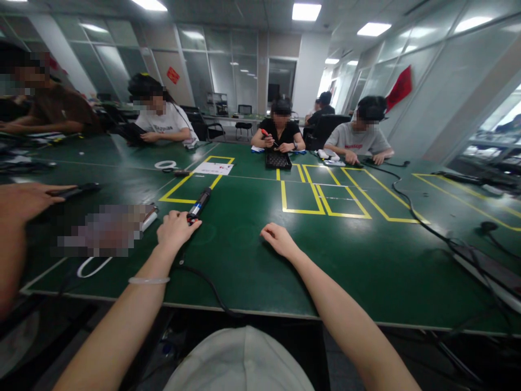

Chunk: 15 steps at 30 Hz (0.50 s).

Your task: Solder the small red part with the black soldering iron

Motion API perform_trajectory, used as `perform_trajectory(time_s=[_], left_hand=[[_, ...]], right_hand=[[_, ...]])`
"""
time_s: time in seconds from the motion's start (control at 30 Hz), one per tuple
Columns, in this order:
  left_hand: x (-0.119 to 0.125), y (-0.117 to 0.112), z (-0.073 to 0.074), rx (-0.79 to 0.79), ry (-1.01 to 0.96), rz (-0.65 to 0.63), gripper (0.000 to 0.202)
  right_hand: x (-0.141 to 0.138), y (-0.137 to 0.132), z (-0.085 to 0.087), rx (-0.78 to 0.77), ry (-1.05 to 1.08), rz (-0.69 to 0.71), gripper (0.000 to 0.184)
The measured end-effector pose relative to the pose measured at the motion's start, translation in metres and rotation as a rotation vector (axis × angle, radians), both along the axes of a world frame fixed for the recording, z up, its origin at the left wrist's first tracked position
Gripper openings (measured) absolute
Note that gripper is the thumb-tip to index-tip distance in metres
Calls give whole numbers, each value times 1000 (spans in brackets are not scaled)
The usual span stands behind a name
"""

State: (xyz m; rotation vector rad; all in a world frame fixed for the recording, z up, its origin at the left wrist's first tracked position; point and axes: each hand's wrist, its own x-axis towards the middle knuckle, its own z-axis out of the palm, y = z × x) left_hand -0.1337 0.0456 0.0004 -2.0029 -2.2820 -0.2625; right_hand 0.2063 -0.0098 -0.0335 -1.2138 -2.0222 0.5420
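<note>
My left hand [176, 228] lies on the green table left of the middle, its fingers closed round the near end of a black rod-shaped tool [199, 203]. The tool has a blue and white band and a bit of red near my fingers, and it points away from me. Its exact kind is not clear. A black cable [209, 281] comes out near my left wrist and runs to the table's front edge. My right hand [279, 239] rests on the bare tabletop, fingers curled in, with nothing visible in them.
Yellow tape outlines [303, 210] mark the green table [244, 271]. A white paper [214, 168] and a white cable coil [165, 164] lie ahead. A neighbour's hand [36, 198] holds a dark tool at left. Co-workers sit opposite, one over a black tray [278, 161]. Cables [407, 201] cross at right.
</note>
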Motion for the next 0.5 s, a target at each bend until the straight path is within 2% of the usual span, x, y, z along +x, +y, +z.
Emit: perform_trajectory(time_s=[0.13, 0.33, 0.5], left_hand=[[7, -5, 2, 135, 112, -92, 54], [12, -7, 4, 84, 118, -110, 34], [13, -10, 8, 120, 114, -91, 37]], right_hand=[[0, -1, 1, 0, 0, 0, 16], [0, 0, 0, -5, -5, -1, 18], [0, 0, -1, -2, 4, 5, 17]])
